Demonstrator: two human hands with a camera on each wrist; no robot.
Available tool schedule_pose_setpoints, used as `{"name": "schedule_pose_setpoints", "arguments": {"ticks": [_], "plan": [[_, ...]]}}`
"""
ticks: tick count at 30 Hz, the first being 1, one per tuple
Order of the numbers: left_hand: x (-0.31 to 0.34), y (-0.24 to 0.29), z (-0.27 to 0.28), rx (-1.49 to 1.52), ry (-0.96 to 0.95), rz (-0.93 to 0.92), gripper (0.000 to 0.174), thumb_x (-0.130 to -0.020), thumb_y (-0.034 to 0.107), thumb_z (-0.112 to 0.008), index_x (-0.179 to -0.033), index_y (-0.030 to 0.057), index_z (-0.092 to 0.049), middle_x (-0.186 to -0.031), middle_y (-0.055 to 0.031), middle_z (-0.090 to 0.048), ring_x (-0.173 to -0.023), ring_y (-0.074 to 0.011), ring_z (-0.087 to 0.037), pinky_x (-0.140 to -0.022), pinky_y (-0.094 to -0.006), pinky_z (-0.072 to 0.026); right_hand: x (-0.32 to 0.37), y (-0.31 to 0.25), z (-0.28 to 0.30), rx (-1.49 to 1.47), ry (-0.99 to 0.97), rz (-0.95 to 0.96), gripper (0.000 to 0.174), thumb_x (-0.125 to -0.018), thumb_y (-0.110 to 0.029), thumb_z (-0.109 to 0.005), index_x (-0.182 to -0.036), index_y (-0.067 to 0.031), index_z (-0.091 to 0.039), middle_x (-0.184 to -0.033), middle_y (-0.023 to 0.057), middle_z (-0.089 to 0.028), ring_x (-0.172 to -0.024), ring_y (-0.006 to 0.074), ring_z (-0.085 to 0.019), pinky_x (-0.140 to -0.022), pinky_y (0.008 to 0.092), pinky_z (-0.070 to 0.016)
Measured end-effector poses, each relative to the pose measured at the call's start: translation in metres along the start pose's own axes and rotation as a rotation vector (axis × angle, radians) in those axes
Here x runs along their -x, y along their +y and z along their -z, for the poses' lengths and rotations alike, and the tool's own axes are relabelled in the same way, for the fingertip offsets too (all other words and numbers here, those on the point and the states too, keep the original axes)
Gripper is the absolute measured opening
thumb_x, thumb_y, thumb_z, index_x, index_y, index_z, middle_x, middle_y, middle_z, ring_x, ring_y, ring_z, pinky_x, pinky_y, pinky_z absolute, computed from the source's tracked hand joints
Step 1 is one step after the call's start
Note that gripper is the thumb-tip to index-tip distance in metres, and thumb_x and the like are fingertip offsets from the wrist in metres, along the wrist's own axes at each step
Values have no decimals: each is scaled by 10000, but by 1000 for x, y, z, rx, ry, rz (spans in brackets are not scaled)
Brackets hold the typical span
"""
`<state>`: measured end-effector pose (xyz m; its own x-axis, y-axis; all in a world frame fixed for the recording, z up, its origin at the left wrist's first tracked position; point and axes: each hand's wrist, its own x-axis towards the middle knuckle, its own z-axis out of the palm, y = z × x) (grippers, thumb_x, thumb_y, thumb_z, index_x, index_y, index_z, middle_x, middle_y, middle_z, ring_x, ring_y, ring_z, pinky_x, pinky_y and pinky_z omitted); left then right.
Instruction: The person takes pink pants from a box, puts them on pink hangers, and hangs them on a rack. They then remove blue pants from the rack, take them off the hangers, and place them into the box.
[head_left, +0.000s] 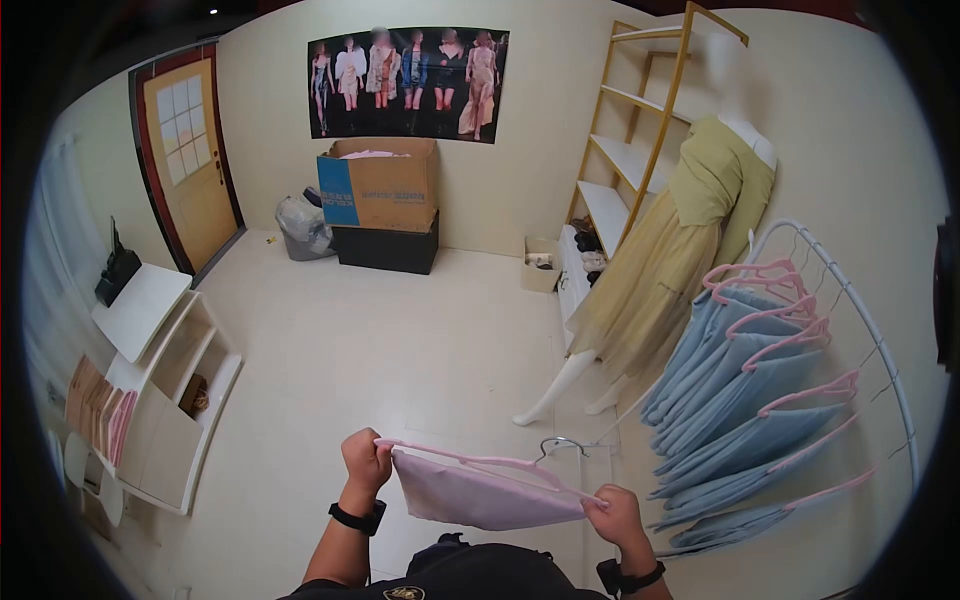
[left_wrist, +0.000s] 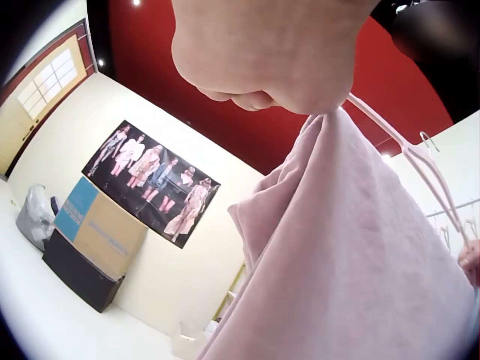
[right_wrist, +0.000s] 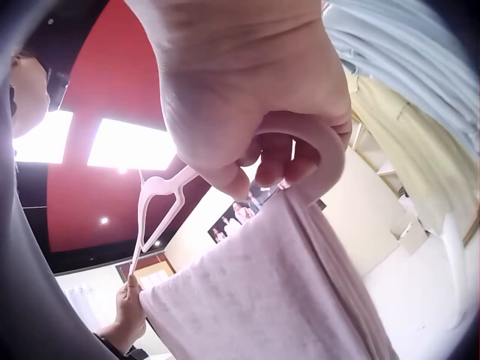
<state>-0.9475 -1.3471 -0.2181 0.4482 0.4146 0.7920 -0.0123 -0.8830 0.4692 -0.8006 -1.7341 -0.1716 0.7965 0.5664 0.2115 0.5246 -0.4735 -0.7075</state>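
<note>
A pink clothes hanger is held level in front of the body, its metal hook pointing away. Over its lower bar hangs a folded pale pink garment. My left hand grips the hanger's left end, where the cloth gathers under the fist in the left wrist view. The right hand holds the opposite end; in the right wrist view its fingers curl round the hanger's curved tip. Cloth drapes down just below that hand.
On the right, a curved white rack carries several blue garments on pink hangers. Behind it stand a dressed mannequin and gold-framed shelves. A cardboard box sits at the far wall, a white cabinet at the left.
</note>
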Motion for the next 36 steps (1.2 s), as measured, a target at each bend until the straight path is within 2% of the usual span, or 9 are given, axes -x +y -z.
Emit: {"name": "schedule_pose_setpoints", "arguments": {"ticks": [2,12,15,17,20,29,31,35,36], "plan": [[-2,-24,8,-27,-6,19,461,-913,407,-530,-617,67,-435,-540,-111,-443,-455,-311,-462,-421,-381,-349,-30,-1,-21,156,-5,258,232,-708,-162,-674,-588,-21,-536,-618,152,-545,-582,348,-542,-541,424,-428],[18,-76,42,-104,24,86,457,-895,398,-559,-605,76,-413,-532,-104,-423,-445,-302,-444,-423,-387,-321,-138,-68,-107,251,-398,193,347,-735,-344,-681,-644,-24,-579,-638,160,-573,-625,361,-575,-577,427,-452],[21,-85,48,-179,31,136,447,-887,376,-574,-603,71,-413,-533,-104,-425,-447,-299,-449,-425,-386,-328,-164,-72,-127,255,-571,205,353,-761,-390,-635,-704,-41,-615,-695,157,-615,-700,361,-609,-625,433,-477],[19,-90,45,-188,-30,112,429,-883,358,-584,-609,68,-425,-537,-103,-436,-450,-299,-456,-428,-382,-334,-180,-75,-144,-16,-685,163,362,-772,-423,-640,-784,-61,-631,-713,146,-632,-715,348,-624,-635,418,-486],[9,-98,36,-155,31,206,416,-874,345,-596,-614,62,-438,-535,-104,-436,-451,-299,-449,-430,-372,-339,-216,-71,-164,28,-738,186,390,-776,-457,-648,-873,-80,-647,-731,130,-652,-722,327,-641,-645,393,-495],[-73,-156,-19,-148,-44,365,426,-897,351,-585,-642,29,-472,-551,-91,-467,-456,-229,-475,-438,-333,-345,-347,-56,-198,-282,-774,196,291,-803,-352,-688,-836,-63,-677,-708,106,-656,-665,252,-638,-623,332,-488],[-98,-162,-34,-148,-79,394,419,-901,349,-586,-653,26,-483,-558,-85,-485,-463,-208,-484,-443,-318,-355,-378,-49,-202,-202,-766,223,275,-804,-349,-688,-837,-76,-680,-715,93,-658,-667,246,-636,-619,335,-486],[-124,-198,-61,304,-64,467,535,-950,536,-423,-740,56,-532,-651,-53,-539,-585,-199,-532,-572,-308,-440,-430,-36,-210,-152,-665,411,247,-805,-362,-661,-810,-116,-642,-697,80,-631,-685,286,-623,-604,379,-482],[-129,-201,-70,584,57,670,535,-958,540,-391,-790,55,-543,-667,-60,-551,-630,-202,-555,-627,-321,-465,-440,-36,-209,-150,-670,409,247,-805,-362,-661,-810,-116,-642,-697,80,-631,-685,286,-623,-604,379,-482]]}}
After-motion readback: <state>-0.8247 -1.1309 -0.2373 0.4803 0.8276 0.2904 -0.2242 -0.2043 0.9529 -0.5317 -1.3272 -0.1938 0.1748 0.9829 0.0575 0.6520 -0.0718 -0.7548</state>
